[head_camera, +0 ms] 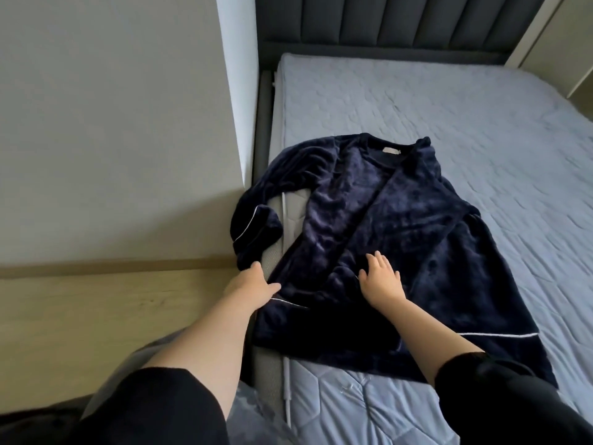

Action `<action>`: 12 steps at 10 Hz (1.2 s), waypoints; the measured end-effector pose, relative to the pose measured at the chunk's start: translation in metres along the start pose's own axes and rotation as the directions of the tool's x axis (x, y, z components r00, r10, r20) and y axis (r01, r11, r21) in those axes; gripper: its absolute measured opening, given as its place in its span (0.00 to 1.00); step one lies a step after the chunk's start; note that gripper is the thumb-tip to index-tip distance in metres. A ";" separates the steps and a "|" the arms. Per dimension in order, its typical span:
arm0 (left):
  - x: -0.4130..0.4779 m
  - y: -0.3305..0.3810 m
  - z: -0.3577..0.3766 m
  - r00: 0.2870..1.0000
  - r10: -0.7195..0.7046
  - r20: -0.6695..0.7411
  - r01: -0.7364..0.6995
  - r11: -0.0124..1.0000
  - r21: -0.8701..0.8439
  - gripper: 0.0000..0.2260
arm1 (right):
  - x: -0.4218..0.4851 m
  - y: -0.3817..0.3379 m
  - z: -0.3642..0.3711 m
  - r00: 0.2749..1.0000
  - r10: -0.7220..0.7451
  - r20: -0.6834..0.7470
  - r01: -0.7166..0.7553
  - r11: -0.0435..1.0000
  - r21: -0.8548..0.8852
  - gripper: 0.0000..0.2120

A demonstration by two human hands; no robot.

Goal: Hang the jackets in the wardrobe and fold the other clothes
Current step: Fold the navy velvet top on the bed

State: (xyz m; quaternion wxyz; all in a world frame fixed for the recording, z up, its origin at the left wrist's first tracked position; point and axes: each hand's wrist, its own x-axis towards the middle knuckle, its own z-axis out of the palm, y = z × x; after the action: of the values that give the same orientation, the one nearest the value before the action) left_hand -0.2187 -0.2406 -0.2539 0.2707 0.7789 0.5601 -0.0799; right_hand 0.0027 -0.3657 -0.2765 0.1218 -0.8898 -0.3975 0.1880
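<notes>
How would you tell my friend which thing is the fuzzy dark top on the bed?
Find the big bed with the light blue quilted mattress and grey padded headboard. Near its left edge lies a dark navy plush top, spread open at the front. Thin white piping on cuff and hem and a pale collar label set it apart.

Quilted grey bed [449, 107], navy velvet top [401, 213] spread flat

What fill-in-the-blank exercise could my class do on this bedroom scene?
The navy garment lies spread on the ____, below its padded headboard.
The garment's thin piping is ____.
Near the left hand, one ____ droops over the side.
Missing: bed; white; sleeve.
</notes>
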 end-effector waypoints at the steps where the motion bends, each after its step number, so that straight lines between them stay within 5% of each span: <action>1: -0.003 0.003 -0.004 0.990 0.068 -0.127 -0.078 0.994 -0.075 0.14 | -0.003 -0.002 0.004 1.000 0.003 0.010 -0.002 0.997 -0.083 0.24; 2: -0.011 0.004 0.000 0.987 0.141 0.073 -0.141 0.990 -0.003 0.17 | -0.006 -0.004 0.007 1.000 0.004 0.015 -0.002 0.989 -0.148 0.24; 3: -0.014 0.008 0.002 0.984 0.129 0.126 -0.135 0.990 0.040 0.18 | -0.007 -0.006 0.008 0.999 0.017 0.027 -0.012 0.986 -0.166 0.24; 6: -0.023 0.016 0.012 0.988 -0.031 0.148 0.006 0.987 0.162 0.20 | -0.008 -0.005 0.006 0.998 0.013 0.068 -0.004 0.991 -0.131 0.24; 7: -0.022 0.016 0.013 0.981 -0.041 0.188 0.010 0.987 0.162 0.13 | -0.010 -0.005 0.006 0.997 0.008 0.073 0.001 0.992 -0.128 0.24; 10: -0.022 0.013 0.011 0.970 -0.030 0.241 -0.012 0.985 0.171 0.15 | -0.011 -0.006 0.005 0.996 0.009 0.090 0.001 0.994 -0.110 0.24; 11: -0.023 0.014 0.006 0.976 -0.040 0.215 0.027 0.998 0.065 0.11 | -0.012 -0.005 0.006 0.996 0.008 0.090 0.001 0.994 -0.105 0.24; 12: -0.027 0.017 -0.006 0.935 0.070 0.348 0.126 0.851 -0.510 0.09 | -0.012 -0.003 0.005 0.996 0.001 0.095 0.009 0.993 -0.113 0.24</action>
State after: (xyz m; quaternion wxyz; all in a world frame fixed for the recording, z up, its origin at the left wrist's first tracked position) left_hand -0.2135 -0.2638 -0.2318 0.5675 0.6397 0.5140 -0.0668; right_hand -0.0089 -0.3720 -0.2770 0.0523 -0.8846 -0.4147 0.2067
